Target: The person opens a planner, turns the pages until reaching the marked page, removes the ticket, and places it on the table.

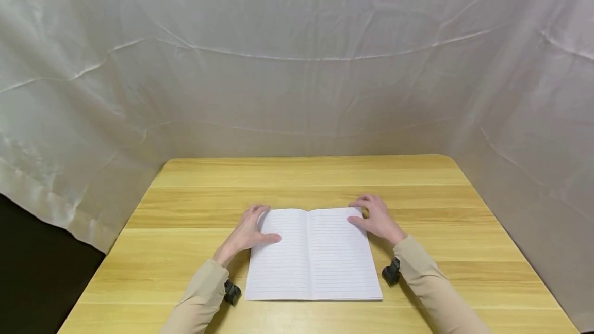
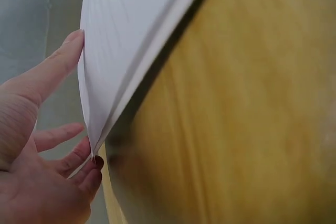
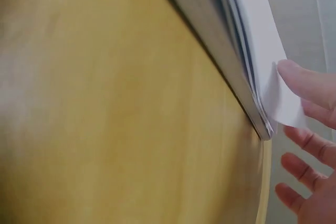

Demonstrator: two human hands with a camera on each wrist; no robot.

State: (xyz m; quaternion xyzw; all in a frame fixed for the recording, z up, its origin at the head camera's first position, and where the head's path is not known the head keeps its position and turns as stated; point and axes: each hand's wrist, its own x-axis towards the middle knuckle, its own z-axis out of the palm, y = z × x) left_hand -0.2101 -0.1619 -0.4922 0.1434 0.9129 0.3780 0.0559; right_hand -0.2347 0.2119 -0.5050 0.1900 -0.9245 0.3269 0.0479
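Observation:
An open notebook [image 1: 278,272] with white lined pages lies flat on the wooden table, its spine running away from me. My left hand [image 1: 252,231] is at its upper left corner, holding it: the thumb lies over the left page and the other fingertips meet the corner's edge, as the left wrist view shows. At the upper right corner is my right hand [image 1: 375,218]. In the right wrist view its thumb and forefinger pinch a loose page [image 3: 283,103], whose corner bends away from the thicker stack. The other right fingers are spread beside the corner.
The wooden table [image 1: 185,195] extends on all sides of the notebook. Pale fabric [image 1: 297,92] hangs behind and at both sides. A dark camera [image 1: 232,291] sits at the left wrist, another camera [image 1: 392,272] at the right. Beyond the table's left edge is a dark area.

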